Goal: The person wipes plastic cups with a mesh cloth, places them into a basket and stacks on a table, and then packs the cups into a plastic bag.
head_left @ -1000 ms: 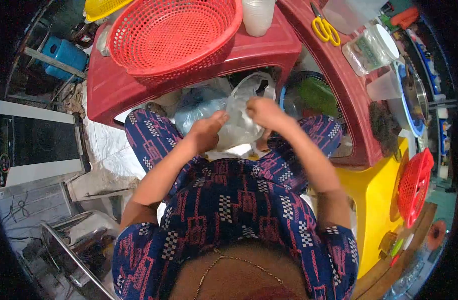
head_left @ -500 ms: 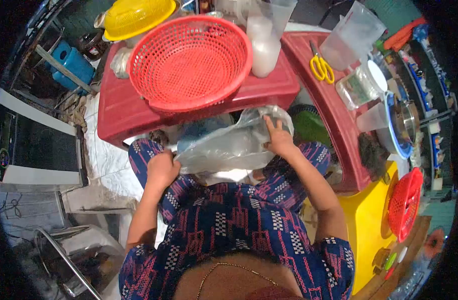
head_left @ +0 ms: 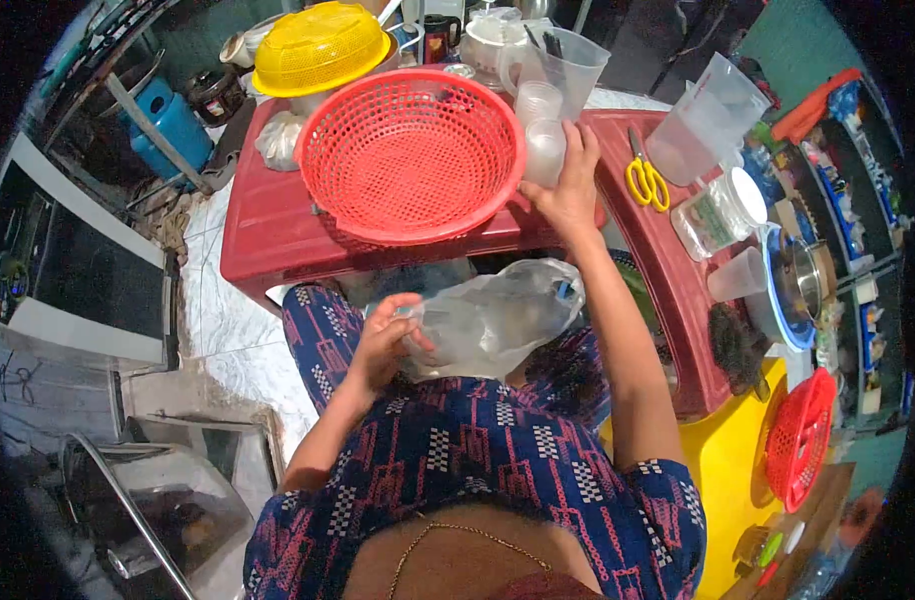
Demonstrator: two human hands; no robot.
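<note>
A clear plastic bag (head_left: pixel 493 320) stretches across my lap, its surface crumpled and shiny. My left hand (head_left: pixel 383 345) holds the bag's left end with bent fingers, some of them partly behind the film. At the right edge of the red table, my right hand (head_left: pixel 570 195) reaches around the lower end of a stack of clear plastic cups (head_left: pixel 544 150). Its thumb and fingers are apart, on two sides of the stack; a firm grip is not visible. Left of the cups lies a round red plastic basket (head_left: pixel 403 160).
The red table (head_left: pixel 268 225) carries a yellow basket (head_left: pixel 323 50) and a clear pitcher (head_left: pixel 573 75). On the right-hand red surface (head_left: pixel 668 310) are yellow-handled scissors (head_left: pixel 646 180), a white-lidded jar (head_left: pixel 713 215) and a blue-rimmed basin (head_left: pixel 783 300). Another red basket (head_left: pixel 800 440) is lower right.
My right hand has left the bag and moved up to the cups. My left hand has shifted right and slightly up, still at the bag. The view has tilted a little upward.
</note>
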